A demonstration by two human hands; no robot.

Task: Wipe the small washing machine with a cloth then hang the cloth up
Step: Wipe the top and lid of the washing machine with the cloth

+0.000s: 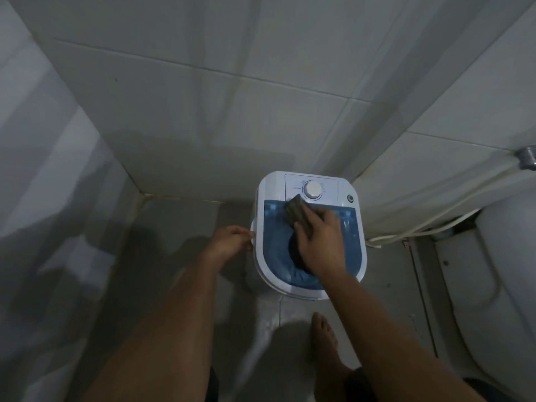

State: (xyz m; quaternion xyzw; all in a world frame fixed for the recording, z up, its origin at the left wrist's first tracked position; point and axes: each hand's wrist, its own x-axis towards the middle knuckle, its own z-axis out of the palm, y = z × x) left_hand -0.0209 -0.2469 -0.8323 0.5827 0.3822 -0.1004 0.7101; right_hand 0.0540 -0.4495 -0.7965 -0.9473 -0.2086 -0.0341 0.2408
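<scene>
A small white washing machine (269, 181) with a blue see-through lid stands on the floor in the tiled corner. A round white dial sits on its back panel. My right hand (320, 242) lies flat on the lid and presses a dark grey cloth (295, 211) against it, just in front of the dial. My left hand (230, 237) grips the machine's left rim, fingers curled on the edge.
A white toilet (504, 280) stands at the right, with a white hose (420, 227) running along the wall base to a metal fitting (526, 158). Tiled walls close in behind and at the left. My bare foot (324, 335) rests in front of the machine.
</scene>
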